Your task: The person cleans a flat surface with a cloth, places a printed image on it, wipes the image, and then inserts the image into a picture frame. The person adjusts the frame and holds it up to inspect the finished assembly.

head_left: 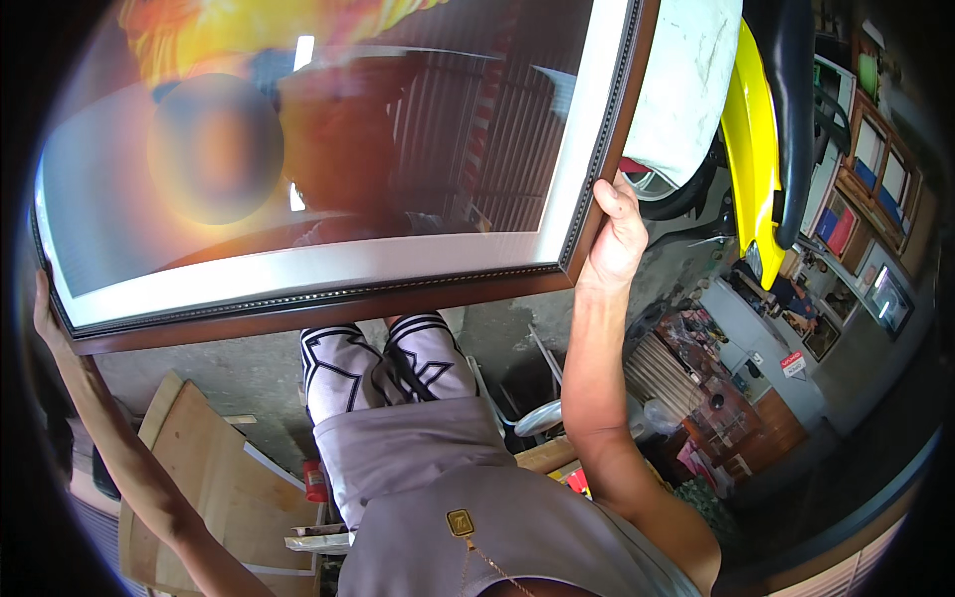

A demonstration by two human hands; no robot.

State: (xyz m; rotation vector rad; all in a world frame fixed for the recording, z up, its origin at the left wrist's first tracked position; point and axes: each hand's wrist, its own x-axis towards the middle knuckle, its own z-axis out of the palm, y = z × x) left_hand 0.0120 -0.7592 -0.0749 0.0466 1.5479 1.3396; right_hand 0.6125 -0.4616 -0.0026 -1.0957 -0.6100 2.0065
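Observation:
A large framed picture [328,297] is held up before me, tilted, its upper part cut off by the view's edge. It has a dark brown wooden frame with a beaded inner edge, a white mat and reflecting glass over an orange, yellow and dark print. My right hand [619,234] grips the frame's right side near the lower corner, thumb on the front and fingers hidden behind. At the far left, my left hand [50,316] is closed on the lower left corner, seen edge-on, with most fingers out of sight.
A yellow and black motorbike [753,149] with a white cover [689,85] stands at the right, close to the frame. Curved light wooden boards [199,468] lean at the lower left beside a red container [314,481]. Cluttered furniture [731,423] and frames on a wall are farther right.

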